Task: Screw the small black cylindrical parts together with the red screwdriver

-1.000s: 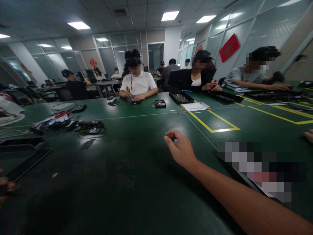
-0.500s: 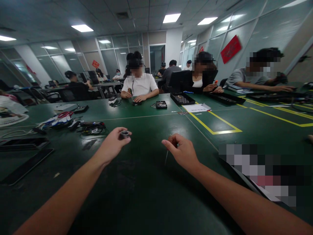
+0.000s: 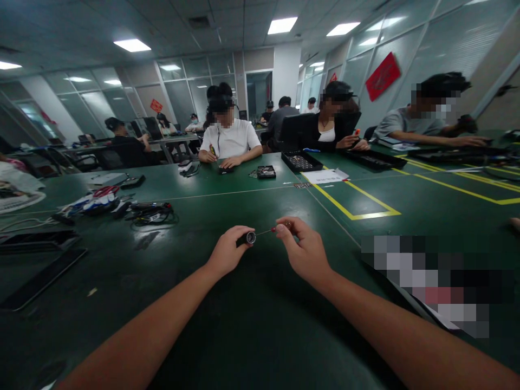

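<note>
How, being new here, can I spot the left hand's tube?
Over the green table, the left hand faces the right hand. The left one holds the dark tube; its round, pale-rimmed end sets it apart from the thin rod opposite.

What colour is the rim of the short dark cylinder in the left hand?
The short dark cylinder has a silvery-grey rim, best seen in the head view.

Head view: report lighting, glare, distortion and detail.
Head view: white rectangular ceiling lights glow, the dark green tabletop is dim up close, with soft glare at left; head view, right: pale glass partitions lean; head view, centre: the thin pale rod by the bare right hand lacks detail.
</note>
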Tool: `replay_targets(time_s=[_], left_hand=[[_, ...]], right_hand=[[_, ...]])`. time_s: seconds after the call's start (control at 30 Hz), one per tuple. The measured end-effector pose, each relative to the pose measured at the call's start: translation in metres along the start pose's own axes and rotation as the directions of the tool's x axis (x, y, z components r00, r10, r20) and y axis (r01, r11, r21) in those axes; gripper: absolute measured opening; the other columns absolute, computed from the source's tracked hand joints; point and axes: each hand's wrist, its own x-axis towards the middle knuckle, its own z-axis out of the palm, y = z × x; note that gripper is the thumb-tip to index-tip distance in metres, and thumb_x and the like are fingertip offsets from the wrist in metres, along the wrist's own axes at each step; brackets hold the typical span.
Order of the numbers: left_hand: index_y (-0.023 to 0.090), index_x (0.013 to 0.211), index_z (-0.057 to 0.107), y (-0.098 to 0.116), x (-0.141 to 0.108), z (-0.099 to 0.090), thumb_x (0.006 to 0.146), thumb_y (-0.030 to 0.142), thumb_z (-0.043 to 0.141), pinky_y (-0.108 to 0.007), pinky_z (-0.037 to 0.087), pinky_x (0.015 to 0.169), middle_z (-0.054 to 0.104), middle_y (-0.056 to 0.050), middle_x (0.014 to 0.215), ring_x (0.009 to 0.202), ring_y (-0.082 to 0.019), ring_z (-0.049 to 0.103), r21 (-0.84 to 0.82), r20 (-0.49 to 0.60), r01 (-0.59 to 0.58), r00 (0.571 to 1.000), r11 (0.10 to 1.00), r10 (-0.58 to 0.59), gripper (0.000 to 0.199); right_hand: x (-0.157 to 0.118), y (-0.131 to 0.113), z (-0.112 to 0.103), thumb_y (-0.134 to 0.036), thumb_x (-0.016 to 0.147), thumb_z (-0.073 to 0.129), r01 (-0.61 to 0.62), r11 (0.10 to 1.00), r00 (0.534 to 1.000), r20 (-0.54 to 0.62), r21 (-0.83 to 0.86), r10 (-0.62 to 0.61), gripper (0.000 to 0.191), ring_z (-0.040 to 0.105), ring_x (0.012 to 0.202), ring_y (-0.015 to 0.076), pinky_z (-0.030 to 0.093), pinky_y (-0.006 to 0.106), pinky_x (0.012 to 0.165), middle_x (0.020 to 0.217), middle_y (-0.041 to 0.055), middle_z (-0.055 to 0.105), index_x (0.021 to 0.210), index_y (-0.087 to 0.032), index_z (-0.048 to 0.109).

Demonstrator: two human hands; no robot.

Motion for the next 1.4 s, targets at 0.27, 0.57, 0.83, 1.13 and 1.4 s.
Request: replay_targets(time_s=[0.27,0.57,0.83,1.13,1.4], left_hand=[[0.024,0.124,0.067,-0.001,0.0,0.001,0.088,0.016,0.066,-0.043,0.045,0.109,0.068,-0.005,0.125,0.119,-0.023,0.061,-0.034,0.056,-0.003,0.998,0.999,0.005,0.036],[0.024,0.129,0.064,-0.005,0.0,0.002,0.089,0.017,0.067,-0.042,0.044,0.11,0.067,-0.005,0.128,0.12,-0.023,0.06,-0.044,0.038,-0.006,0.999,0.999,0.008,0.041],[0.025,0.127,0.065,-0.007,0.001,0.003,0.088,0.016,0.069,-0.042,0.043,0.109,0.067,-0.005,0.127,0.12,-0.023,0.06,-0.056,0.023,-0.02,1.0,0.998,0.021,0.04],[0.027,0.128,0.066,-0.01,0.0,0.002,0.088,0.016,0.07,-0.04,0.043,0.11,0.068,-0.003,0.127,0.122,-0.022,0.06,-0.064,0.003,0.002,1.0,0.998,-0.001,0.042],[0.028,0.128,0.067,-0.01,0.0,0.0,0.087,0.016,0.071,-0.041,0.043,0.111,0.068,-0.003,0.129,0.124,-0.023,0.06,-0.034,-0.011,0.078,0.997,0.996,-0.078,0.043]], right_hand=[[-0.001,0.006,0.002,-0.04,0.096,0.055,-0.036,0.999,0.996,0.076,0.0,0.036,0.023,0.072,0.083,0.0216,0.053,0.035,0.076,0.09,0.0042,0.076,0.105,-0.022,0.068],[0.0,0.002,0.002,-0.038,0.094,0.056,-0.061,0.998,0.998,0.032,0.001,0.061,0.022,0.074,0.085,0.0229,0.053,0.036,0.077,0.09,0.0057,0.078,0.104,-0.021,0.067],[0.001,0.001,0.002,-0.037,0.095,0.055,-0.044,0.999,0.998,0.032,-0.03,0.045,0.021,0.071,0.081,0.0206,0.051,0.032,0.074,0.086,0.0043,0.075,0.101,-0.021,0.067],[0.005,0.0,-0.002,-0.056,0.095,0.053,-0.058,0.954,0.993,0.082,-0.293,0.085,0.055,0.045,0.045,0.0116,0.026,0.028,0.049,0.048,-0.0032,0.049,0.054,-0.021,0.054],[0.005,0.001,-0.002,-0.055,0.095,0.056,-0.077,0.93,0.986,0.108,-0.36,0.123,0.051,0.047,0.047,0.0127,0.026,0.029,0.049,0.05,-0.0024,0.054,0.057,-0.021,0.057]])
